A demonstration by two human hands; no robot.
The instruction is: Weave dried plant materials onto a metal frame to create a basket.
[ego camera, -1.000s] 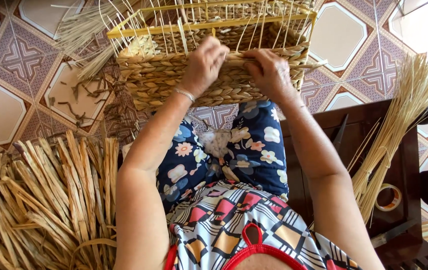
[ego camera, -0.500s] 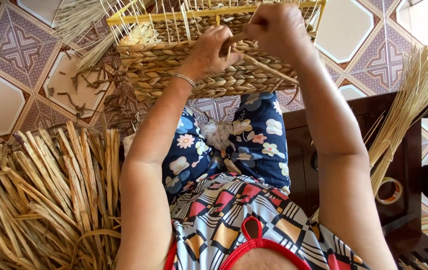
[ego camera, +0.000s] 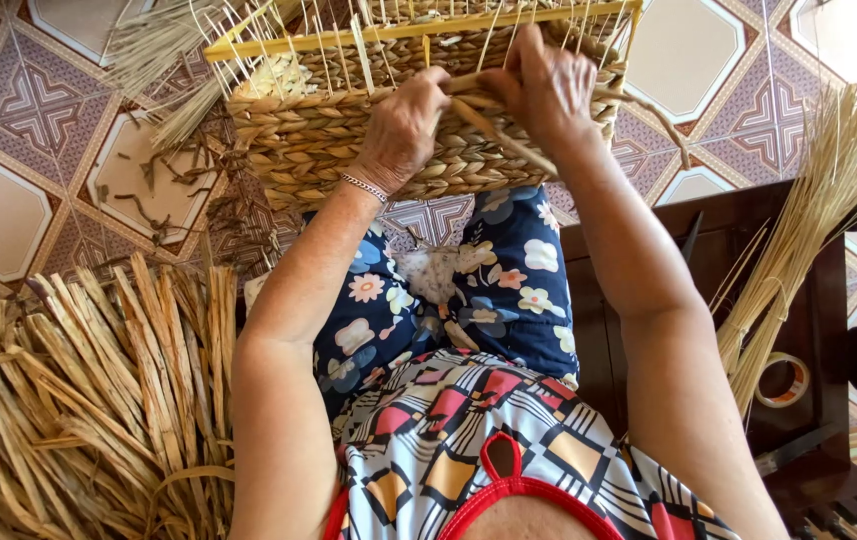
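I counted one heap of flat dried reeds (ego camera: 79, 400) at the lower left, the largest thing in my view, though the frame edge cut it off and I could not count its strands. One half-woven basket (ego camera: 419, 120) sat at the top centre, propped against my knees over the tiled floor (ego camera: 9, 150), with one yellow frame (ego camera: 419, 28) across its upper part; thin upright stakes stood above the woven rows, too many and too fine for me to number, and the basket's top ran out of view. One dark wooden table (ego camera: 649, 300) stood to my right, partly hidden behind my forearm. On it lay one bundle of thin pale straw (ego camera: 809, 220), fanning out past the right edge, and one roll of tape (ego camera: 784, 380) just beside its tied end.

My two hands were both on the basket's front wall. My left hand (ego camera: 404, 130) pressed curled against the weave, one bracelet (ego camera: 364, 187) at the wrist. My right hand (ego camera: 549, 90) was closed around one twisted strand (ego camera: 509, 135) that trailed down across the rows; my fingertips were hidden from me.
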